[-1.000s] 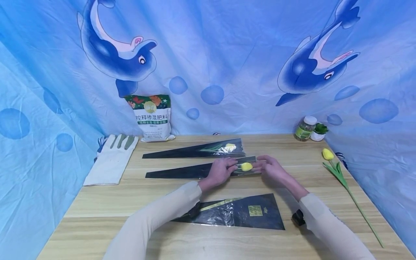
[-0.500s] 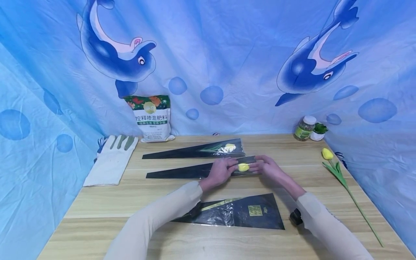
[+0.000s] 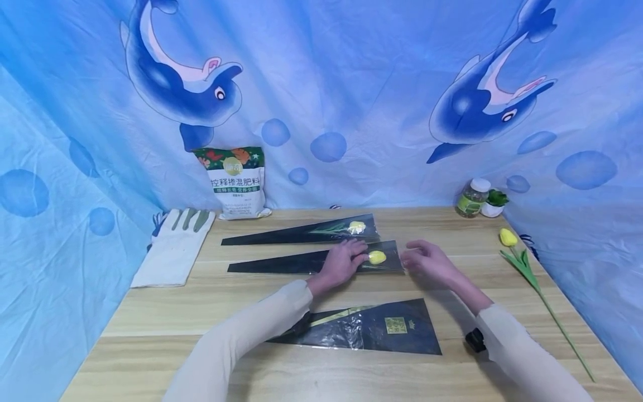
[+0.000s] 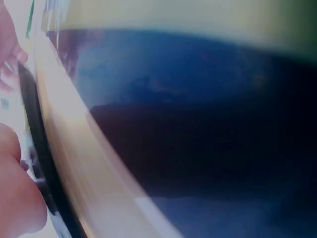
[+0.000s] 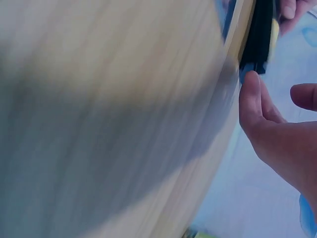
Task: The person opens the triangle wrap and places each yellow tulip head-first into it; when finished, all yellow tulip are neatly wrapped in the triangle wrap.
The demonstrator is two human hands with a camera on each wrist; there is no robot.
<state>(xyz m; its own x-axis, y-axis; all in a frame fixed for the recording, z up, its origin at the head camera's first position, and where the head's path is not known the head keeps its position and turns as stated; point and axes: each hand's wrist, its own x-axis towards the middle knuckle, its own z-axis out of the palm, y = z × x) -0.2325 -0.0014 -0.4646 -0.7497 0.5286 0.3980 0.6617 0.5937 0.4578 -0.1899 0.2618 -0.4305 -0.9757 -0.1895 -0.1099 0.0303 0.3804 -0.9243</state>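
Note:
A long tapering black flower sleeve [image 3: 281, 262] with a clear front lies flat on the wooden table. A yellow tulip head [image 3: 377, 257] shows inside its wide right end. My left hand [image 3: 341, 262] rests on the sleeve just left of the bloom, thumb close to the petals. Just beyond the sleeve's right end is my right hand [image 3: 429, 262], holding nothing. In the right wrist view its fingers [image 5: 251, 94] are loosely bent near the end of the dark sleeve [image 5: 257, 39], with the thumb apart. The tulip's stem is mostly hidden by the black film and my left hand.
Behind lies another sleeve [image 3: 281, 234] with a yellow tulip; in front is a flat black sleeve [image 3: 372, 329] with gold print. A loose tulip [image 3: 540, 296] lies at right. Gloves [image 3: 171, 251], a fertilizer bag [image 3: 241, 187], a jar [image 3: 472, 198] and a potted plant [image 3: 493, 205] stand around the back.
The tulip head shifted slightly left within the sleeve between the earlier frames. My right hand has since come off the sleeve's open end and moved right; my left hand stayed in place.

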